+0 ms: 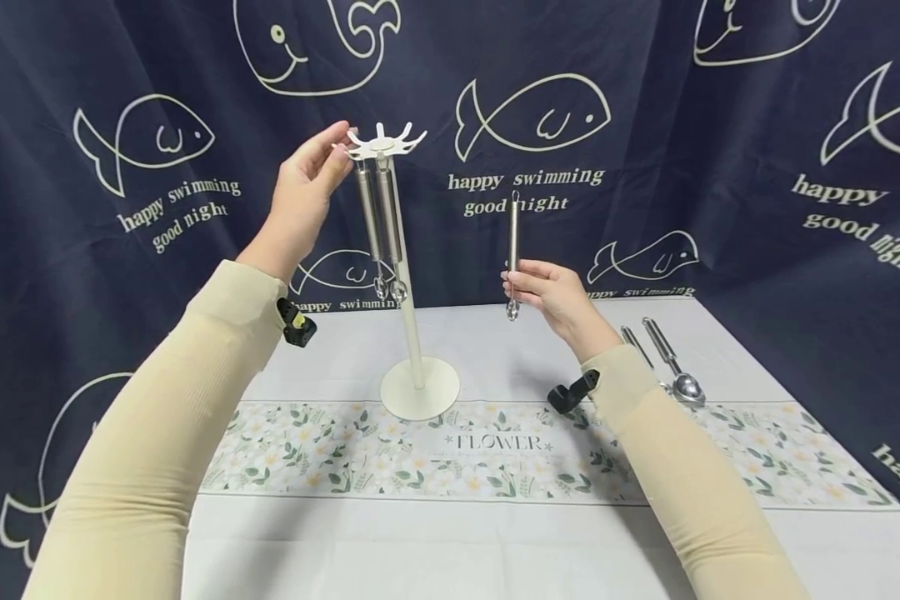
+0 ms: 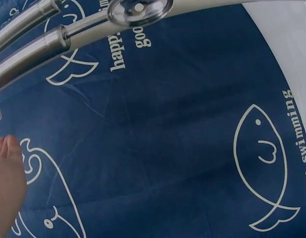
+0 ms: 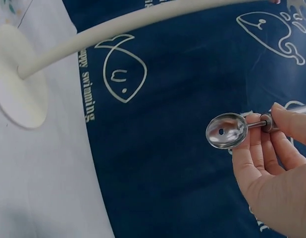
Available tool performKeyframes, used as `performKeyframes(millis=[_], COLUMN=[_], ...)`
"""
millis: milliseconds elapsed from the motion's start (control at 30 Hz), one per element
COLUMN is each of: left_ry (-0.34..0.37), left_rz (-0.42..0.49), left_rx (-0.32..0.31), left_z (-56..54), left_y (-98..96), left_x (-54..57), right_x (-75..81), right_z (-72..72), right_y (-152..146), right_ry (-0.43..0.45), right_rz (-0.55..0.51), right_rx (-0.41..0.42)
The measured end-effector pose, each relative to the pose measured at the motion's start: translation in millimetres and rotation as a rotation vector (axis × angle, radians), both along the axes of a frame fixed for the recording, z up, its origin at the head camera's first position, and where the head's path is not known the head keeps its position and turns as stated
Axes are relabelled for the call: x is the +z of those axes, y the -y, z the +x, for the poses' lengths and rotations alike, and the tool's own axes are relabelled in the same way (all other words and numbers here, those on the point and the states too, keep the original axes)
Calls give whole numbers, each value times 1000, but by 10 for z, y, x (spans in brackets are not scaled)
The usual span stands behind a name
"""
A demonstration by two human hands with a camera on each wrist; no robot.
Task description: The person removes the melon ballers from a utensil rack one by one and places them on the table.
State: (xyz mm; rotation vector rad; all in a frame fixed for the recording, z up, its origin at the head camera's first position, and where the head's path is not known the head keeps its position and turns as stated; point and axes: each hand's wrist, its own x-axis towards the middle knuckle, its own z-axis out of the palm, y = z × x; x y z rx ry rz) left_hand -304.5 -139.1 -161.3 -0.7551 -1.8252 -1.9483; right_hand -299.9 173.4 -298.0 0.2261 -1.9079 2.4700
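Observation:
A white utensil stand [image 1: 417, 388] with a crown of curved hooks bears two metal-handled tools on its left side. One of them is a melon baller [image 2: 141, 11] with a hole in its small bowl. My left hand [image 1: 307, 187] is up at the crown, thumb and fingers around a left hook. To the right of the stand, my right hand [image 1: 551, 296] pinches another melon baller [image 3: 227, 131] low on its handle. It is upright in the air, bowl down, with its wire loop on top.
An ice cream scoop [image 1: 687, 388] lies on the table at the right, with another metal tool [image 1: 636, 346] beside it, partly hidden by my right sleeve. A floral runner [image 1: 495, 467] crosses the white table. A dark blue curtain [image 1: 435, 225] hangs close behind.

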Motion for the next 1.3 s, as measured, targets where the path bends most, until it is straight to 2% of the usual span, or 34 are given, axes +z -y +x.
performKeyframes(millis=[200,300,433,733,967,1167,1300], left_ry=[-19,-11,8,-2,10,11,3], left_rz=[-26,4,47,76,94,94,106], left_rx=[-47,-70,-90,-58,-29,1,15], left_z=[-12,-12,3,41,35,53,72], left_y=[65,89,102,116,108,97,94], left_x=[-3,-8,-4,15,5,-1,13], right_x=[-129,-194,-264,-397,-541,-714,-772], right_z=[-27,-43,-73,-104,-106,-163,-170], right_y=[-119,-183,-256,-391,-513,-595,-625], right_ry=[13,29,67,143,213,253,262], right_rz=[122,193,216,223,342,390,420], right_rx=[5,-4,-9,-6,12,7,2])
